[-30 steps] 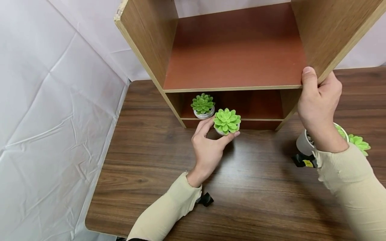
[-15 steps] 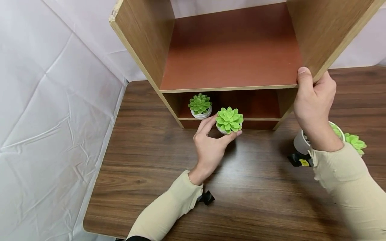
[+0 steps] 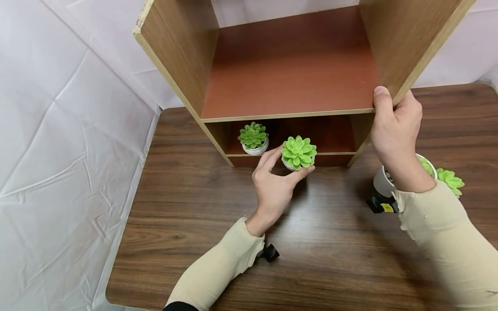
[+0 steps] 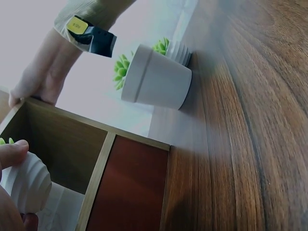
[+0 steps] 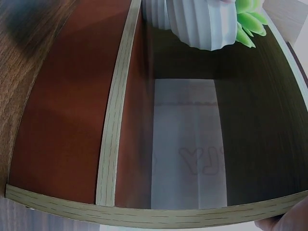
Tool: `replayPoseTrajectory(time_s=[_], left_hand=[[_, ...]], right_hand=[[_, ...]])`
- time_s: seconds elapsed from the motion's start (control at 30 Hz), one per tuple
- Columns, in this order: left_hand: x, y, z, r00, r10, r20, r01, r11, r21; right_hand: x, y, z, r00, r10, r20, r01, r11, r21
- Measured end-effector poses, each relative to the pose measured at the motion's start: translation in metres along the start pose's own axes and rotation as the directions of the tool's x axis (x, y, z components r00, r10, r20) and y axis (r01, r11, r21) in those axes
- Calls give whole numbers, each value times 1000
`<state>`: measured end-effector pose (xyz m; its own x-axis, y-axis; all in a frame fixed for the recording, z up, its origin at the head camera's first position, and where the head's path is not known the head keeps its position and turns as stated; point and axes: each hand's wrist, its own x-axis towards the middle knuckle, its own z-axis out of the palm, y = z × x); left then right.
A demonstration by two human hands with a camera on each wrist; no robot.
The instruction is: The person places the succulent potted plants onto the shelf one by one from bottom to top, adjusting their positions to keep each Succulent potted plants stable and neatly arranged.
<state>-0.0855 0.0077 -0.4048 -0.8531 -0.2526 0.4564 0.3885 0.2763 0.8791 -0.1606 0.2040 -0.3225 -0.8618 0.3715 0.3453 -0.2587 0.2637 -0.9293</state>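
Observation:
My left hand (image 3: 274,185) holds a small succulent (image 3: 298,152) in a ribbed white pot (image 4: 29,185) between thumb and fingers. It is in front of the lower compartment of a wooden shelf unit (image 3: 288,115). A second potted succulent (image 3: 253,137) stands at the left end of that compartment. At the right side panel, my right hand (image 3: 397,129) grips the front edge, its thumb by the end of the middle board. In the right wrist view, the held white pot (image 5: 204,21) hangs at the top, and part of my right hand (image 5: 291,219) shows at the corner.
A larger white pot (image 4: 159,79) stands on the wooden table (image 3: 186,203) right of the unit, partly behind my right arm. Another succulent (image 3: 450,180) is beside it. A white sheet (image 3: 46,142) covers the wall at left. Black wrist straps (image 3: 268,252) are worn on both arms.
My left hand has carried the succulent a little to the right, away from the standing one. The head view has shifted slightly, and my right hand keeps its hold on the panel.

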Motion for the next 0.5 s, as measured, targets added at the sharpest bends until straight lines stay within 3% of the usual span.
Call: replayPoseTrajectory(time_s=[0.5], left_hand=[[5,6,8,999,-32,-3,32,999,-21]], right_hand=[[-1,-1,-2,1000,-9,24,9,1000,-15]])
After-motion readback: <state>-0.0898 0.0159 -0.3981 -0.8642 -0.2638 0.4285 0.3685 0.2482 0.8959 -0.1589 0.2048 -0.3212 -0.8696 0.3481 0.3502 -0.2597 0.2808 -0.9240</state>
